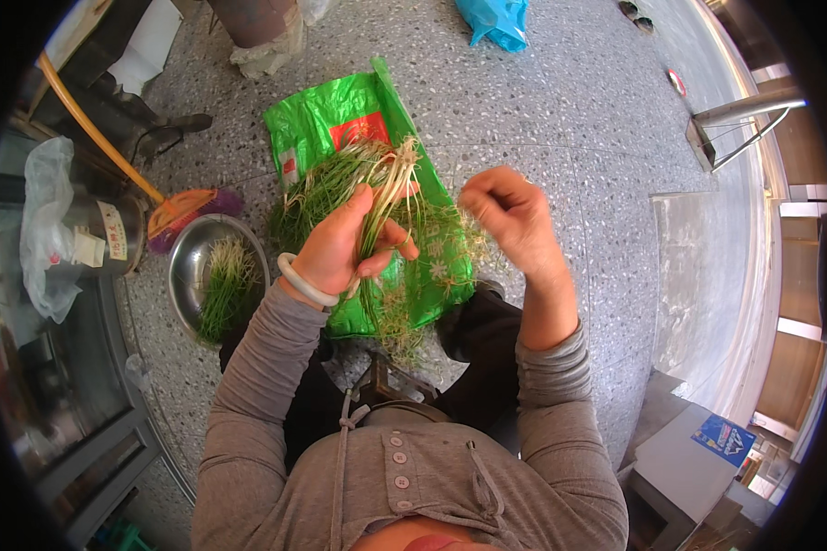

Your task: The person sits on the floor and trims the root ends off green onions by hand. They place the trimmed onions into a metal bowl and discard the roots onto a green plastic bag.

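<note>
My left hand (pixel 334 255) grips a small bunch of thin green onions (pixel 384 213), white root ends up and away from me, green tops hanging toward my lap. To its right, above the bag's right edge, my right hand (pixel 513 217) is raised with fingers curled in; I see nothing held in it. Beyond the left hand, a heap of green onions (pixel 317 189) lies on a flattened green plastic woven bag (pixel 317 103). Trimmed roots and dry leaf scraps (pixel 403 317) are strewn over the bag's near and right parts. A steel basin (pixel 185 275) at left holds several green onions (pixel 227 289).
An orange broom (pixel 172 213) stands beside the basin. At left is a metal container (pixel 127 237) with a plastic bag (pixel 47 213) hanging on it. A blue plastic bag (pixel 499 24) lies on the speckled floor (pixel 524 110) ahead. A metal stand (pixel 744 117) is at far right.
</note>
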Demonstrator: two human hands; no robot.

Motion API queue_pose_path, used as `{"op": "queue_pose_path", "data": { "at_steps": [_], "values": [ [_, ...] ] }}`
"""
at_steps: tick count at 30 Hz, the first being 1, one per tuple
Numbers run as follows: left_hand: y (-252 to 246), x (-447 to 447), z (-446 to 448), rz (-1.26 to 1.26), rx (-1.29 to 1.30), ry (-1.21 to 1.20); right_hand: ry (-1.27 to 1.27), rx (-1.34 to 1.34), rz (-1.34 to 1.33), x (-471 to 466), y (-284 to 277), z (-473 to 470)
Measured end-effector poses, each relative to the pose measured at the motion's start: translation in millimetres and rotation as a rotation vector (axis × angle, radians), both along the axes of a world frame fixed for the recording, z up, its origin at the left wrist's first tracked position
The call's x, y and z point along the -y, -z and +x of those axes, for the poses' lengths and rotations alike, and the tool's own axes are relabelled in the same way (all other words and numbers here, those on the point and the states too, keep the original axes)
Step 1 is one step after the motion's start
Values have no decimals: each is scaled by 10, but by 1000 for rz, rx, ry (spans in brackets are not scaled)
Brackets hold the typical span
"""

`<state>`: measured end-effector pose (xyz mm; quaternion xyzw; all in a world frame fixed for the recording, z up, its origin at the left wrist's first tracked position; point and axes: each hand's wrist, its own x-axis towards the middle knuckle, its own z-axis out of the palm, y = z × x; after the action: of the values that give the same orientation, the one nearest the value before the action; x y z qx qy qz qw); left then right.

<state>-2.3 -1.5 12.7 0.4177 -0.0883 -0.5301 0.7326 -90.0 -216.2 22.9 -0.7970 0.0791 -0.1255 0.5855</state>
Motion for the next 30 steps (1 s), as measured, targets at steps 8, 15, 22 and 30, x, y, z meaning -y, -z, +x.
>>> {"op": "queue_pose_path", "data": {
  "at_steps": [8,15,22,30],
  "values": [
    [-54,16,-24,36,184,79,-165,-198,327,-417,26,100],
    [-62,-79,10,-17,67,78,314,54,368,143,80,188],
    [-44,-141,83,-89,-61,4,65,-162,166,136,180,143],
    [55,-77,41,-139,19,-25,-196,-293,576,-278,111,195]
  ]
}}
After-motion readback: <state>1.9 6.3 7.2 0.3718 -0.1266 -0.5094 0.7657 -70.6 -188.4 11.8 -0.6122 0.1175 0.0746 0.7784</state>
